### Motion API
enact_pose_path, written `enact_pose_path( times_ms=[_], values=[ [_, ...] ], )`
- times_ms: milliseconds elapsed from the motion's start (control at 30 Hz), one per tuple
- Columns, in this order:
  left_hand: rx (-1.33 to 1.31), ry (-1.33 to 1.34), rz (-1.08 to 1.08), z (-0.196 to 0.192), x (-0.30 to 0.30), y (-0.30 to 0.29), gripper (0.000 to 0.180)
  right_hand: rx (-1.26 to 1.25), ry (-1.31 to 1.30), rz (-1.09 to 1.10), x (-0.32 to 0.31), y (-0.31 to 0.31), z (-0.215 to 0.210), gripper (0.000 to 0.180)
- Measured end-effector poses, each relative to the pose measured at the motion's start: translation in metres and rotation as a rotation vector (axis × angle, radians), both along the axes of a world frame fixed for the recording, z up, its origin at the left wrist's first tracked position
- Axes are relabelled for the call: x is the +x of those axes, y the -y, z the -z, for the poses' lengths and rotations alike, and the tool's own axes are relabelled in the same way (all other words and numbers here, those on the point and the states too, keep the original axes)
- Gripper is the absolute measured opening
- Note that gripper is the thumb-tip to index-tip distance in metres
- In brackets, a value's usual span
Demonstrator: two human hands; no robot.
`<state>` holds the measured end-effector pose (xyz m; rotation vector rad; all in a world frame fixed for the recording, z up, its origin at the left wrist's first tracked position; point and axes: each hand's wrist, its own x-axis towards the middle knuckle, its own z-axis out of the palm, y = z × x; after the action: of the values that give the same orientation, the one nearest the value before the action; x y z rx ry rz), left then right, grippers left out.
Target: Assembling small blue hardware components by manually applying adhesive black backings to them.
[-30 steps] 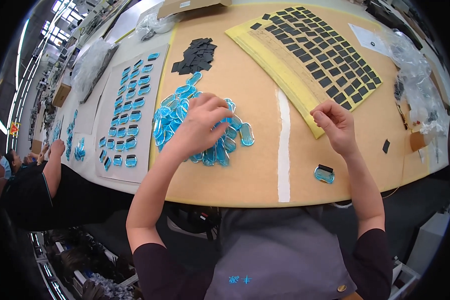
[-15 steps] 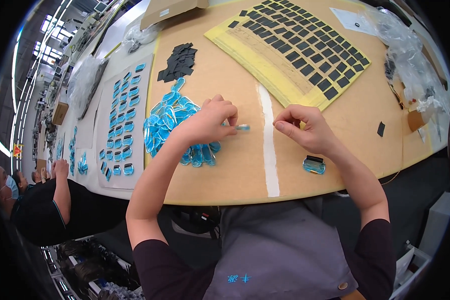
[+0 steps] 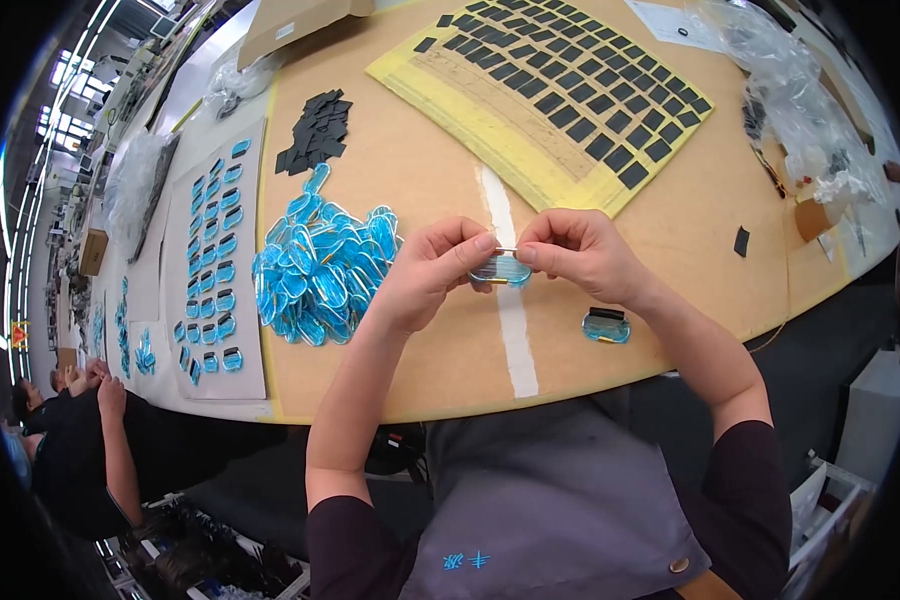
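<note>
Over the white strip of the table, my left hand (image 3: 438, 266) and my right hand (image 3: 582, 256) pinch a blue oval piece (image 3: 502, 270) between them, one at each end of its top edge. It is shiny, part see-through, with a gold mark low on its rim. To the left lies a heap of similar blue oval pieces (image 3: 320, 270). Nearer my right forearm, a single blue oval piece with a black strip (image 3: 606, 325) rests on the table. Whether the held piece bears a black strip is hidden by my fingers.
Black rectangles sit in rows on a yellow-edged board (image 3: 450, 125) ahead; more are piled (image 3: 315, 130) at left. Blue pieces with black strips line a grey sheet (image 3: 250, 365). Clear plastic bags (image 3: 810, 110) and a tape roll (image 3: 818, 220) lie right. Other people's arms (image 3: 118, 440) show far left.
My left hand has moved right from beside the heap, carrying a blue oval piece to my right hand. Both hands now grip it. The whole view has shifted slightly.
</note>
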<state>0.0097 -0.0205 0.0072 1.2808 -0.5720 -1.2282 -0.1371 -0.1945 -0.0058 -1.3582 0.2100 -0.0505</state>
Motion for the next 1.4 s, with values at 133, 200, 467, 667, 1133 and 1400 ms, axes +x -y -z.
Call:
enact_pose_path(
  times_ms=[133, 200, 467, 667, 1133, 1400],
  values=[
    [-0.103, -0.199, -0.064, 0.013, -0.004, -0.002, 0.022, 0.014, 0.007, 0.024, 0.001, 0.002, 0.003, 0.014],
    [-0.131, -0.231, -0.075, 0.015, -0.005, -0.003, 0.021, 0.018, 0.009, 0.03, 0.001, 0.002, 0.002, 0.013],
    [-0.222, -0.299, -0.066, 0.021, -0.006, -0.001, 0.021, 0.045, 0.037, 0.039, 0.0, 0.003, -0.003, 0.016],
    [-0.212, -0.309, -0.128, 0.024, -0.011, -0.002, 0.021, 0.036, 0.048, 0.018, -0.002, 0.002, -0.002, 0.014],
    [-0.149, -0.239, -0.215, 0.025, -0.042, 0.011, 0.031, -0.388, 0.314, 0.059, 0.001, 0.004, -0.006, 0.01],
    [-0.331, 0.145, -0.221, 0.02, -0.037, 0.002, 0.019, -0.056, 0.126, 0.039, 0.001, -0.002, -0.009, 0.013]
  ],
)
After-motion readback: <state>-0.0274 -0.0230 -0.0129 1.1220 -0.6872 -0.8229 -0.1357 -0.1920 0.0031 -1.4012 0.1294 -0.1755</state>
